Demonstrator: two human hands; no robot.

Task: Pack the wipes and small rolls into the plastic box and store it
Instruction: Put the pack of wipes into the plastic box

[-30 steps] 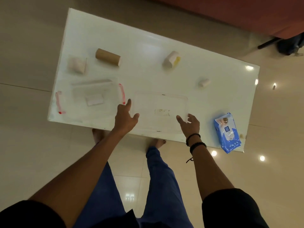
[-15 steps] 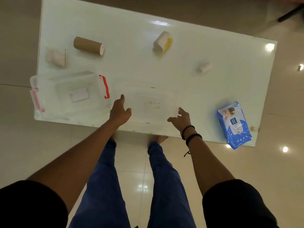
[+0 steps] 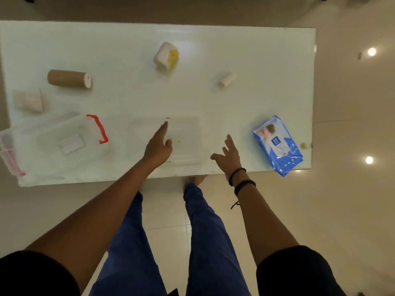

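Note:
A clear plastic box (image 3: 53, 144) with red latches stands at the table's left front. Its clear lid (image 3: 188, 133) lies flat at the front middle. My left hand (image 3: 159, 146) hovers over the lid, fingers apart, empty. My right hand (image 3: 227, 155) is open just right of the lid, holding nothing. A blue wipes pack (image 3: 277, 146) lies at the front right corner. A brown roll (image 3: 68, 79), a white and yellow roll (image 3: 165, 56), a small white roll (image 3: 226, 79) and a pale wrapped roll (image 3: 28, 101) lie farther back.
The white table (image 3: 256, 60) fills the upper view, its front edge close to my legs. Glossy tiled floor with light reflections (image 3: 369, 160) surrounds it on the right and front.
Both hands have let go of the lid's edges. The left hand now reaches over the lid; the right hand has shifted right toward the wipes. The view has tilted.

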